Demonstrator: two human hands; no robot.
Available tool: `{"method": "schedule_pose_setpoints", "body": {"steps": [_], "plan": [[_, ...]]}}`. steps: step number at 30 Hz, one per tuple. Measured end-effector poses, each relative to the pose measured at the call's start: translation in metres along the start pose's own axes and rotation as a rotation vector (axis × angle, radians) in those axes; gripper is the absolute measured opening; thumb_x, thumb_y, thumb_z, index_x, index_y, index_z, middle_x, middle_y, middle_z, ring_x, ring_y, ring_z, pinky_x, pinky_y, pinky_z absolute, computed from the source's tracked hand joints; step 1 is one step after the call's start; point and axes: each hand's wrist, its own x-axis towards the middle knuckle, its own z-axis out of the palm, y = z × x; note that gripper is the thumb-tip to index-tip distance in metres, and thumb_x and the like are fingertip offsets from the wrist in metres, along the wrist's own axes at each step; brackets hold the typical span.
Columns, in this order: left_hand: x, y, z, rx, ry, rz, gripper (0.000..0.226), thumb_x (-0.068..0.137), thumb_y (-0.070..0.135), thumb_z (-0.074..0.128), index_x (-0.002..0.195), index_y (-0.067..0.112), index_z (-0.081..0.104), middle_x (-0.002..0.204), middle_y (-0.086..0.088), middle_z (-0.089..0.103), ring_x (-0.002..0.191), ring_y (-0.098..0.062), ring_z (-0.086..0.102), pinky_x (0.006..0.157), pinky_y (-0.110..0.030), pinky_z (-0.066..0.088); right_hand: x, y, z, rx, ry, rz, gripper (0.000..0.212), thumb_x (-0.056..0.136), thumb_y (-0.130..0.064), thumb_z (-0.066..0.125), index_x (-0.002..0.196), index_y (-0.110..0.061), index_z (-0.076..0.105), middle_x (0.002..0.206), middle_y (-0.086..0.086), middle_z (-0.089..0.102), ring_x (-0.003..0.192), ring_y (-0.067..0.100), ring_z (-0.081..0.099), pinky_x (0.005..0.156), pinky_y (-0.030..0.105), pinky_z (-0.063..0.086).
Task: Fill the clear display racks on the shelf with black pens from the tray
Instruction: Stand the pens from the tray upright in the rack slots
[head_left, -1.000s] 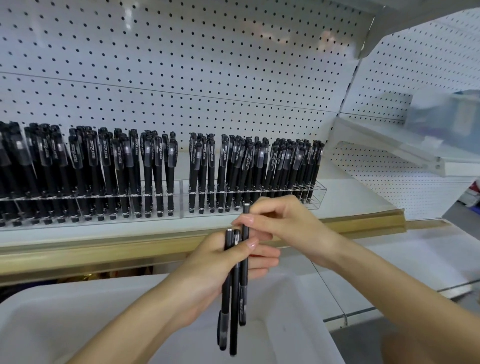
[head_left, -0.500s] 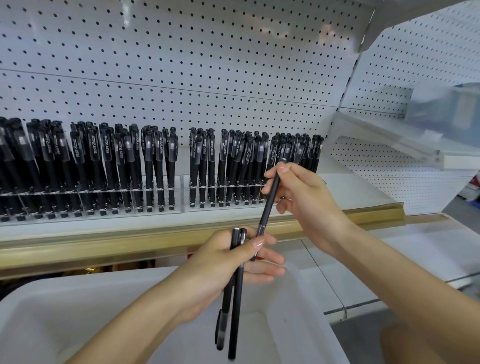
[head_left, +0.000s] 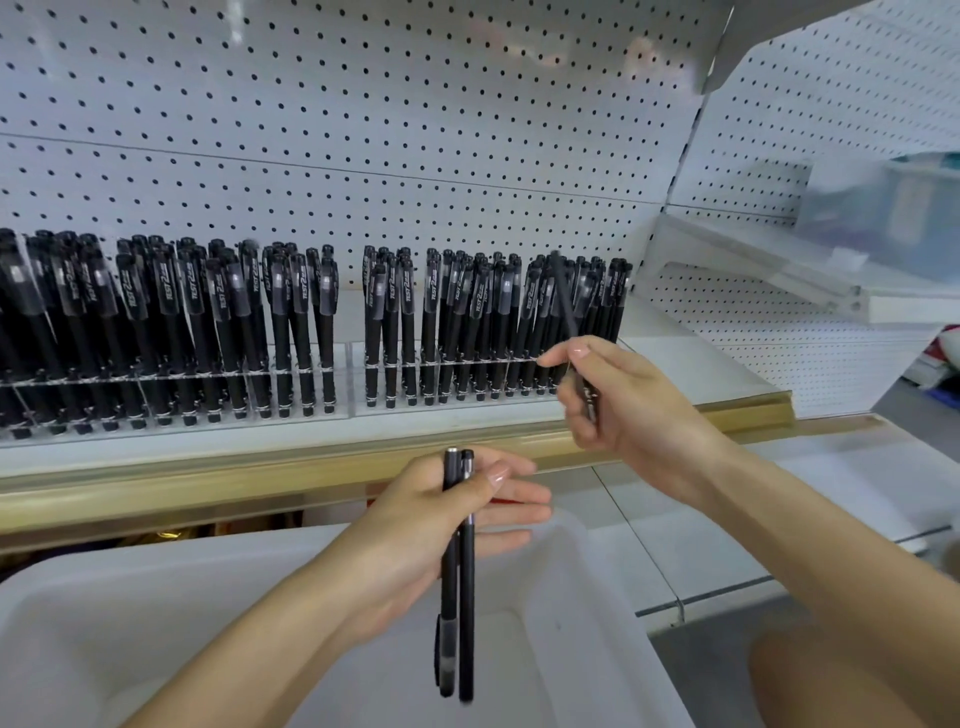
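Inserting a Pen: Hazards and Blind Spots

**Current state**
- Right hand (head_left: 623, 395) pinches one pen (head_left: 563, 296), tilted, in front of the right end of the right rack (head_left: 358, 374) on the shelf (head_left: 675, 364).
- Left hand (head_left: 441, 519) grips two spare pens (head_left: 466, 597) under the thumb, other fingers straight, above the tray (head_left: 156, 623).

**Hazards**
1. Jamming. The right rack looks closely packed where the pen is aimed. Pushing into a taken slot would likely knock neighbouring pens askew.
2. Wrong angle. The pen is tilted while the stocked pens stand nearly upright. Entering at this angle may catch the clear front wall.
3. Dropped spares. Only the thumb clamps the spare pens, and they hang low. A loosened grip would probably let them slide into the tray.
4. Missed gaps. Openings appear at the right end of the left rack (head_left: 340, 364) and near the left of the right rack. Ignoring them would leave the racks unfilled.

**Not visible**
- The pen is motion-blurred, so its cap end cannot be told.
- The right hand covers the right rack's last slots.
- The left rack is cut off at the frame edge.
- Arms hide much of the tray floor, so the remaining stock cannot be told
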Motion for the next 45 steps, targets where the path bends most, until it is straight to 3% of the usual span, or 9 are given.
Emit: {"method": "schedule_pose_setpoints", "body": {"steps": [4,6,9,15,20,26,30,34,45], "plan": [[0.003,0.002,-0.002,-0.076,0.025,0.016,0.025,0.093,0.015,0.048,0.108,0.001,0.063,0.103,-0.016,0.072,0.100,-0.026,0.070,0.093,-0.041,0.053,-0.001,-0.003,-0.033,-0.175,0.024,0.096,0.032,0.102,-0.023,0.041,0.117,-0.006,0.064,0.061,-0.005,0.039,0.046,0.008,0.022,0.045,0.022,0.014],[0.004,0.003,-0.001,-0.109,0.033,0.023,0.024,0.095,0.012,0.046,0.110,0.000,0.062,0.103,-0.016,0.072,0.100,-0.027,0.069,0.094,-0.041,0.052,-0.004,-0.006,-0.049,-0.164,0.014,0.171,0.033,0.101,-0.014,0.043,0.122,0.007,0.056,0.062,-0.007,0.044,0.049,0.008,0.023,0.044,0.020,0.016],[0.008,0.004,0.002,-0.140,0.044,0.031,0.025,0.096,0.011,0.045,0.111,0.000,0.061,0.103,-0.016,0.072,0.100,-0.027,0.069,0.093,-0.041,0.052,-0.008,-0.014,-0.067,-0.018,0.011,0.217,0.025,0.095,-0.001,0.047,0.113,0.002,0.063,0.069,0.000,0.045,0.052,0.007,0.038,0.042,0.016,0.032],[0.019,0.006,0.010,-0.199,0.063,0.035,0.022,0.097,0.011,0.045,0.106,0.002,0.062,0.102,-0.017,0.072,0.098,-0.027,0.070,0.088,-0.038,0.056,-0.009,-0.022,-0.092,-0.304,0.146,0.036,0.015,0.088,-0.002,0.062,0.094,-0.010,0.073,0.074,0.010,0.070,0.068,0.013,0.061,0.066,0.011,0.051],[0.024,0.010,0.016,-0.219,0.074,0.037,0.022,0.097,0.010,0.044,0.107,0.001,0.062,0.101,-0.017,0.072,0.097,-0.027,0.070,0.090,-0.042,0.054,0.010,-0.024,-0.089,-0.204,0.295,-0.114,0.006,0.084,0.002,0.067,0.084,-0.002,0.063,0.083,0.017,0.063,0.066,0.018,0.071,0.067,0.016,0.055],[0.022,0.013,0.011,-0.230,0.080,0.044,0.022,0.097,0.010,0.044,0.107,0.001,0.062,0.102,-0.018,0.072,0.098,-0.028,0.070,0.087,-0.041,0.055,0.034,-0.034,-0.090,0.098,0.269,-0.229,0.010,0.092,0.005,0.053,0.100,0.002,0.058,0.091,0.018,0.065,0.077,0.018,0.072,0.074,0.018,0.054],[0.021,0.014,0.007,-0.279,0.096,0.039,0.023,0.097,0.009,0.043,0.108,-0.001,0.061,0.103,-0.020,0.071,0.098,-0.029,0.070,0.086,-0.042,0.055,0.046,-0.032,-0.091,-0.070,0.402,-0.407,0.020,0.098,0.003,0.046,0.115,-0.006,0.040,0.088,0.016,0.066,0.070,0.016,0.070,0.073,0.023,0.056],[0.021,0.016,0.006,-0.280,0.101,0.040,0.024,0.097,0.010,0.044,0.109,-0.002,0.060,0.103,-0.020,0.072,0.098,-0.028,0.070,0.085,-0.042,0.055,0.056,-0.024,-0.082,-0.192,0.420,-0.513,0.022,0.099,0.004,0.041,0.107,-0.015,0.032,0.090,0.015,0.064,0.067,0.017,0.069,0.070,0.027,0.057],[0.021,0.016,0.003,-0.280,0.108,0.043,0.024,0.097,0.011,0.044,0.109,-0.001,0.061,0.103,-0.020,0.072,0.098,-0.028,0.070,0.084,-0.041,0.056,0.077,-0.006,-0.070,-0.392,0.317,-0.409,0.019,0.098,-0.005,0.050,0.112,-0.012,0.039,0.090,0.018,0.066,0.065,0.018,0.070,0.064,0.028,0.058]]}}
